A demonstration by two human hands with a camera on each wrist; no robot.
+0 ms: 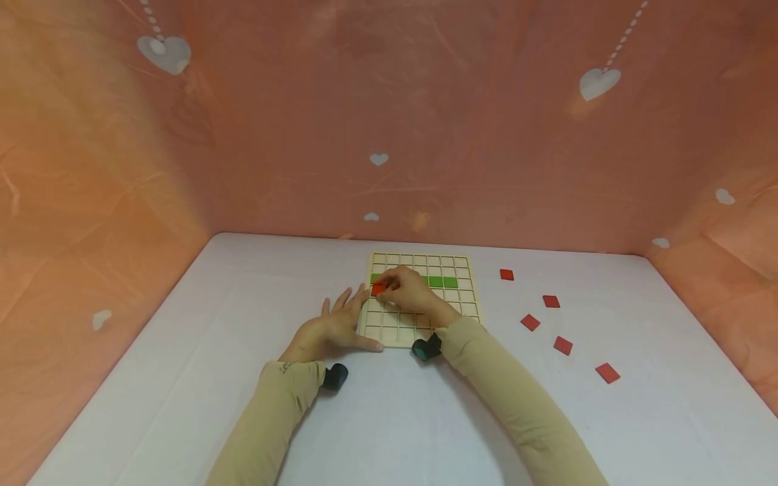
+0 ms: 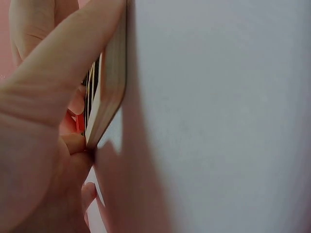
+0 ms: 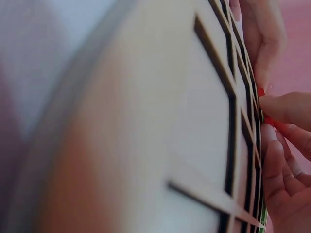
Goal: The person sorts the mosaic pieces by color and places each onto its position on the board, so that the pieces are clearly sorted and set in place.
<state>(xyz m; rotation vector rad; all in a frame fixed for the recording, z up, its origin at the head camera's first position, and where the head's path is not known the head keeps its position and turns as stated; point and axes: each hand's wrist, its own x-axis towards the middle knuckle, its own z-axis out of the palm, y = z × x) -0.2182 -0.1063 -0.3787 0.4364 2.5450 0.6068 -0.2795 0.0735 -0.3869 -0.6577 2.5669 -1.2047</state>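
Observation:
A wooden grid board (image 1: 389,333) lies on the white table, with a row of green square tiles (image 1: 450,282) across its upper part. My right hand (image 1: 408,291) reaches over the board and pinches a red square tile (image 1: 378,289) between thumb and fingers. This tile is at the leftmost column, just below the green row; in the right wrist view only a sliver of red shows at the fingertips. My left hand (image 1: 337,327) rests at the board's near left corner, fingers spread along the left side and thumb (image 2: 73,46) against the front edge.
Several loose red tiles lie scattered to the right of the board, among them one near the back (image 1: 507,275) and one nearest the front (image 1: 608,372). An orange-pink cloth with pale hearts (image 1: 598,84) walls in the white table (image 1: 182,378) at the back and sides.

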